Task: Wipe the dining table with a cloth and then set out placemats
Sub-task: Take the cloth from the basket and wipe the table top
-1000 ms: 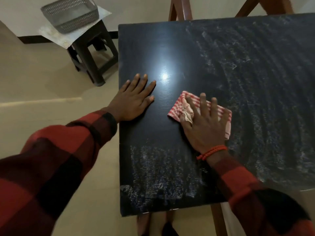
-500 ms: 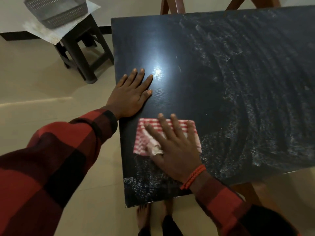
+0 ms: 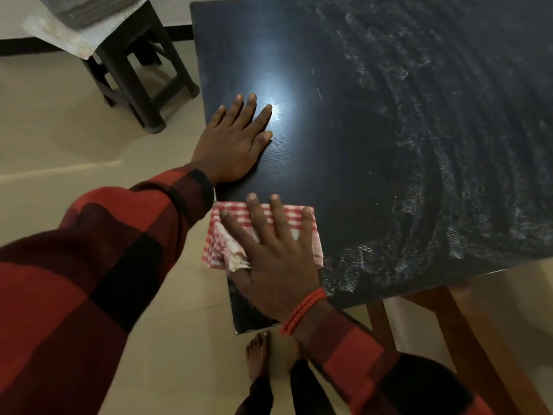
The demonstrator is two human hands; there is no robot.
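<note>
The dark dining table point(image 3: 344, 115) fills the upper right of the head view, its right half streaked with pale curved wipe marks. A red-and-white checked cloth point(image 3: 230, 250) lies at the table's near-left edge, its left part hanging past the edge. My right hand point(image 3: 275, 259) presses flat on the cloth with fingers spread. My left hand point(image 3: 236, 142) rests flat on the tabletop by the left edge, just beyond the cloth, holding nothing. No placemats are in view.
A dark stool point(image 3: 140, 76) stands on the floor left of the table, with a pale sheet point(image 3: 68, 40) and a grey mesh basket point(image 3: 89, 7) on it. A wooden table leg point(image 3: 460, 339) shows at lower right. My bare foot point(image 3: 258, 351) is by the table's near corner.
My right hand has slid the cloth from mid-table toward me and left, to the table's left edge, where it now overhangs. My left hand stayed planted.
</note>
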